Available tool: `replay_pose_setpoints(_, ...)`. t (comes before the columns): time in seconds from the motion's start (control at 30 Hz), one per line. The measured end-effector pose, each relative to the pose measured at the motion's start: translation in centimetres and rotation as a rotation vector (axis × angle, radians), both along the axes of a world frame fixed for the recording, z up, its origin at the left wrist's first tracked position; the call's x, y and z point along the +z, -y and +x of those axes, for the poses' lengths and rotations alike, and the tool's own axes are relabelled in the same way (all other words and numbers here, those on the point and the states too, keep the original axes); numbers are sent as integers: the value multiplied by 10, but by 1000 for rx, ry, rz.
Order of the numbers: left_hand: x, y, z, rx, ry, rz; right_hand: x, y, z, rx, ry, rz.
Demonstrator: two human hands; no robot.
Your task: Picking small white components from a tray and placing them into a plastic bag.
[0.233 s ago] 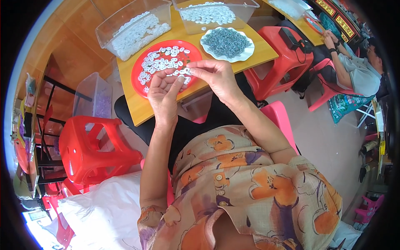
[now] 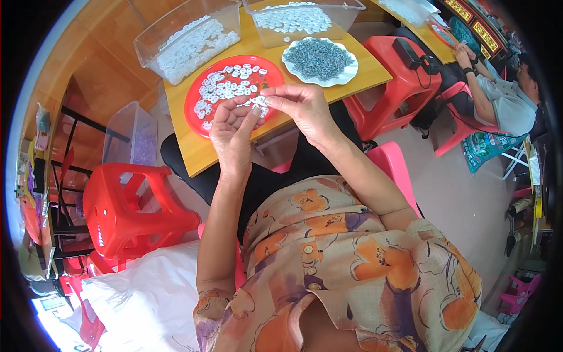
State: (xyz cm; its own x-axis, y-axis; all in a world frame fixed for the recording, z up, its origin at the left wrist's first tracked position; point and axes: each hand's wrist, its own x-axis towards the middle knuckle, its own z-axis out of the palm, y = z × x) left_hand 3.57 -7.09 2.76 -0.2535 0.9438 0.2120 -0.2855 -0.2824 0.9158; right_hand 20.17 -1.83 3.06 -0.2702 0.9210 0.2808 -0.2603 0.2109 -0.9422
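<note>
Both of my hands meet above the near right rim of a red round tray (image 2: pixel 193 100). Between thumb and fingers, my left hand (image 2: pixel 233 134) pinches a small white oval plastic piece (image 2: pixel 257 108). My right hand (image 2: pixel 305 111) is closed at the same piece, thumb and forefinger pressed together at its far end; whether a tiny part sits in that pinch I cannot make out. Many like white oval pieces (image 2: pixel 226 90) with dark marks lie spread in the tray. Right of it stands a white scalloped dish (image 2: pixel 350 71) heaped with small grey-green slender parts (image 2: pixel 319 60).
Two clear plastic bins (image 2: pixel 233 23) of white pieces stand at the back of the yellow table (image 2: pixel 372 64). Red stools (image 2: pixel 120 202) flank me, one bearing a black power adapter (image 2: pixel 406 54). Another person (image 2: pixel 498 100) sits at a table on the far right.
The fingers of my right hand have shifted slightly at the white piece. My left hand stays nearly in place, still pinching it.
</note>
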Motion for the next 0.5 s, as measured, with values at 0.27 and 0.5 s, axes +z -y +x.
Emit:
replay_pose_setpoints(0.27, -10, -4, -7, -85, 82, -107, 9, 0, 5, 57, -91, -275)
replay_pose_setpoints(0.5, -25, -15, -22, -63, 143, -199, -15, -28, 15, -399, 444, 389)
